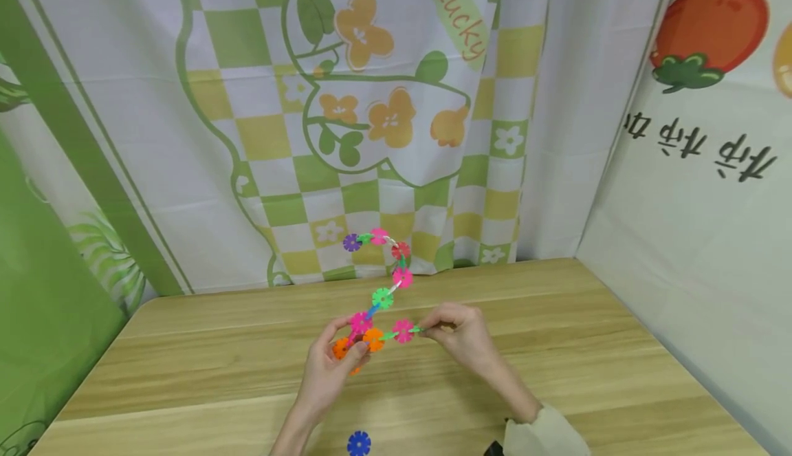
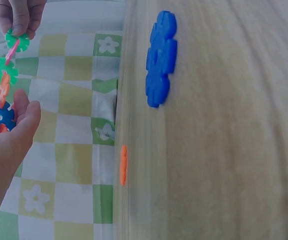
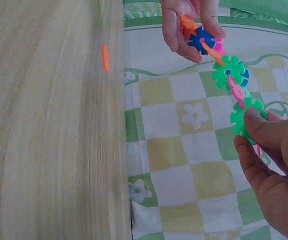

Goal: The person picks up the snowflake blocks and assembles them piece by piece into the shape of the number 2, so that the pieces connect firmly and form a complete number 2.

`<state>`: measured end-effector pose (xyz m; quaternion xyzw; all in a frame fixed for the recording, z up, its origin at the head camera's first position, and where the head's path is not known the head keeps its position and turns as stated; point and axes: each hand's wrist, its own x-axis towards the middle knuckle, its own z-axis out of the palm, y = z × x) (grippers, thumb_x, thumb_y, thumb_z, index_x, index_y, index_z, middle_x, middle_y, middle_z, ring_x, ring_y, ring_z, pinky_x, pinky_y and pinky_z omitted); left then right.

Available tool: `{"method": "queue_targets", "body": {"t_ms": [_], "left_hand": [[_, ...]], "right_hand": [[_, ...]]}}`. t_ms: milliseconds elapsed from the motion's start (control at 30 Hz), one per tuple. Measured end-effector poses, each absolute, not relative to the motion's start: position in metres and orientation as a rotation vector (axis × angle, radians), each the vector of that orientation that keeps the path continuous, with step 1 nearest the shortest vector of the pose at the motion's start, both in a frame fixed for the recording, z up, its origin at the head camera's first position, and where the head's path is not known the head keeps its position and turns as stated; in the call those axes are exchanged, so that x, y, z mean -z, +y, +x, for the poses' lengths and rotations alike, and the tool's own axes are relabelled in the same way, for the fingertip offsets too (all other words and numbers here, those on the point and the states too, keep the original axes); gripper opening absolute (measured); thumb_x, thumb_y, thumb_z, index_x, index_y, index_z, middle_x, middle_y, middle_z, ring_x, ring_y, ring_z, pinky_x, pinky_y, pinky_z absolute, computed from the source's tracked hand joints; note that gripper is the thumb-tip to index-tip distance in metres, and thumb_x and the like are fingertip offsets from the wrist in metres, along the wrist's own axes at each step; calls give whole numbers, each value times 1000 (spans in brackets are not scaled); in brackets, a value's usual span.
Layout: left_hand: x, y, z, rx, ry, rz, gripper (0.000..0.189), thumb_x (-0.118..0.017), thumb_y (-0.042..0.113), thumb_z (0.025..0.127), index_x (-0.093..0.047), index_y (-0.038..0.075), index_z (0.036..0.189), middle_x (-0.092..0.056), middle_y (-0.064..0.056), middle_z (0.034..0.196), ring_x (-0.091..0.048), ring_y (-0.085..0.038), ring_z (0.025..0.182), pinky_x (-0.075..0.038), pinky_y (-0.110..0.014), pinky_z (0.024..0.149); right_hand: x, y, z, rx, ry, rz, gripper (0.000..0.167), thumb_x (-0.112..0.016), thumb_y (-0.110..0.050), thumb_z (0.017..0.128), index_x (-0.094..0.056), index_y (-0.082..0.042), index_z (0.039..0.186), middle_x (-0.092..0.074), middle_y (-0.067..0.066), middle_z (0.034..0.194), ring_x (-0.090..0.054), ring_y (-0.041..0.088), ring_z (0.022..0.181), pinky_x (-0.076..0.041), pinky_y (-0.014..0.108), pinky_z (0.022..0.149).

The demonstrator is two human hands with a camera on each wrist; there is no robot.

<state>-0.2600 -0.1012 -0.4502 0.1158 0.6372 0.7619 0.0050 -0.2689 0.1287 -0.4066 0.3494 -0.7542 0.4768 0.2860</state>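
Observation:
A chain of slotted plastic snowflake discs (image 1: 382,298), pink, green, white, orange, blue and purple, is held above the table. My left hand (image 1: 323,375) grips it around its orange, blue and pink discs, thumb in front. From there one curved stretch rises toward the curtain and ends in a purple disc (image 1: 352,242). A shorter stretch runs right to my right hand (image 1: 465,338), whose thumb and fingers pinch the green disc (image 3: 240,122) at its end. In the right wrist view, a pink disc (image 3: 237,92) links that one to another green disc (image 3: 224,75).
A blue disc (image 1: 359,443) lies loose at the near side of the wooden table (image 1: 216,373). An orange disc (image 2: 123,165) also lies on the tabletop, partly hidden behind my left hand in the head view. A patterned curtain (image 1: 383,201) hangs behind the table.

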Motion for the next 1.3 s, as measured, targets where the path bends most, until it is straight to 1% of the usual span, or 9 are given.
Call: {"method": "queue_targets", "body": {"t_ms": [333,533,667,800,833,933,1067,1167,1300], "left_hand": [[450,-102,-259,-2382,2000,351,47,-64,-6,87,-46,-2,131,-60,-18,106,-65,-17,87,-56,-36,82],[449,-102,-259,-2354,2070,329,48,-66,-5,85,-48,1,130,-60,-15,101,-64,-16,79,-57,-32,77],[448,-102,-259,-2348,2084,330,49,-66,-5,86,-48,2,131,-60,-13,98,-62,-16,75,-57,-29,74],[446,-105,-259,-2355,2089,324,50,-64,-4,87,-47,2,133,-62,-17,98,-62,-14,76,-56,-27,72],[446,-106,-259,-2357,2090,323,50,-64,-4,87,-46,2,133,-62,-18,101,-62,-13,77,-56,-27,73],[444,-109,-259,-2338,2120,327,50,-64,-3,88,-46,2,134,-60,-21,110,-59,-9,70,-54,-23,67],[442,-111,-260,-2333,2139,337,50,-64,-1,88,-46,4,134,-58,-20,110,-55,-8,64,-52,-19,61],[441,-112,-261,-2366,2119,352,50,-65,-1,88,-46,2,134,-59,-18,106,-61,-12,75,-56,-25,70],[441,-113,-261,-2395,2081,373,50,-64,-3,88,-45,1,134,-59,-19,110,-63,-15,85,-56,-31,79]], "right_hand": [[428,135,-285,-1236,-1980,987,24,-76,20,63,-70,0,75,-70,11,76,-68,24,69,-57,25,67],[430,132,-284,-1238,-1990,931,26,-77,21,62,-69,3,78,-69,15,78,-67,28,68,-59,34,62],[428,132,-282,-1253,-2019,875,32,-77,23,62,-69,4,86,-69,15,83,-66,28,71,-59,35,61],[427,135,-279,-1287,-2163,746,38,-75,22,63,-67,5,96,-69,13,89,-66,28,77,-58,31,65],[427,136,-278,-1293,-2215,706,39,-76,21,64,-67,4,97,-68,12,89,-66,28,77,-58,30,66],[429,138,-276,-1367,-2380,618,34,-77,14,68,-66,3,99,-68,10,88,-65,24,76,-57,27,66],[431,136,-276,-1577,-2530,670,29,-78,2,76,-66,4,103,-67,12,92,-66,25,81,-56,26,70],[434,128,-277,-1747,-2569,780,30,-76,0,78,-64,6,105,-65,17,96,-64,33,88,-56,28,74],[441,111,-273,-1896,-2593,867,32,-77,3,76,-62,12,104,-64,20,95,-62,38,90,-56,28,77]]}}
